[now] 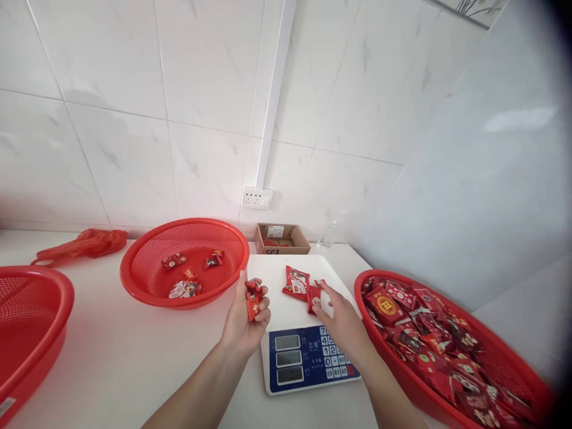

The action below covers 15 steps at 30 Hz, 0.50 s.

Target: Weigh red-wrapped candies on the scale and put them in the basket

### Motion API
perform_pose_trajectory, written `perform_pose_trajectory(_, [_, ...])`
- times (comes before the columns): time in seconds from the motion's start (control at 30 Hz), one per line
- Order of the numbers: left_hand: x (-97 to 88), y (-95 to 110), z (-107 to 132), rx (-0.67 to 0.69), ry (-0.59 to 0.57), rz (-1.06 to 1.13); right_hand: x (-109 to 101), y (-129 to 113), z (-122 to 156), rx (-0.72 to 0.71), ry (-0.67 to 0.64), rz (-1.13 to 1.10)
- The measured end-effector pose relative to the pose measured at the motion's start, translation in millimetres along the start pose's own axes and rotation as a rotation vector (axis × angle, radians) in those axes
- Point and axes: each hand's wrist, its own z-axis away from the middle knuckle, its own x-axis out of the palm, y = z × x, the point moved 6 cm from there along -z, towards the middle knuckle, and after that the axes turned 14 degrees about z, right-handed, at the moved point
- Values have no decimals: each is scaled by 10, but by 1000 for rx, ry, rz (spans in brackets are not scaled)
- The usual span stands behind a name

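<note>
My left hand (245, 319), palm up beside the scale, has its fingers curled around small red wrapped candies (252, 301). Over the white plate of the digital scale (268, 280), my right hand (339, 313) has thumb and fingertips on a small red candy packet (314, 299). Touching that packet's left side, a larger red packet (295, 282) lies flat on the plate. The scale's blue panel (308, 357) faces me, its displays too faint to read.
A red basket (187, 223) with several packets stands left of the scale. On the right, another basket (364, 280) is heaped with red packets (429, 339). A third basket (36, 339) is at far left. Behind are a cardboard box (292, 243) and a red plastic bag (89, 244).
</note>
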Motion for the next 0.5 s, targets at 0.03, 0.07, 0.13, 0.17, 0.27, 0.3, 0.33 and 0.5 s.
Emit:
perform_pose_trajectory(0.03, [2,-5,5,-1,4,-3,28,-6,-3,-50,19,67])
perform_pose_trajectory(0.07, [4,-11,11,-1,8,-6,72,-28,3,-97,25,107])
perform_pose_trajectory(0.13, [10,-22,22,1,16,-12,206,-97,21,-161,-25,131])
perform_pose_trajectory(0.17, [16,-26,27,1,16,-15,278,-141,23,-182,-66,139])
perform_pose_trajectory(0.27, [39,-26,44,-3,12,-22,425,-304,-28,-247,-167,182])
perform_pose_trajectory(0.3, [47,-25,50,-8,10,-25,440,-353,-62,-260,-189,196])
perform_pose_trajectory(0.33, [56,-24,56,-14,7,-29,436,-394,-99,-264,-203,206])
perform_pose_trajectory(0.5, [72,-48,63,-51,8,-76,155,-517,-131,-251,-119,135])
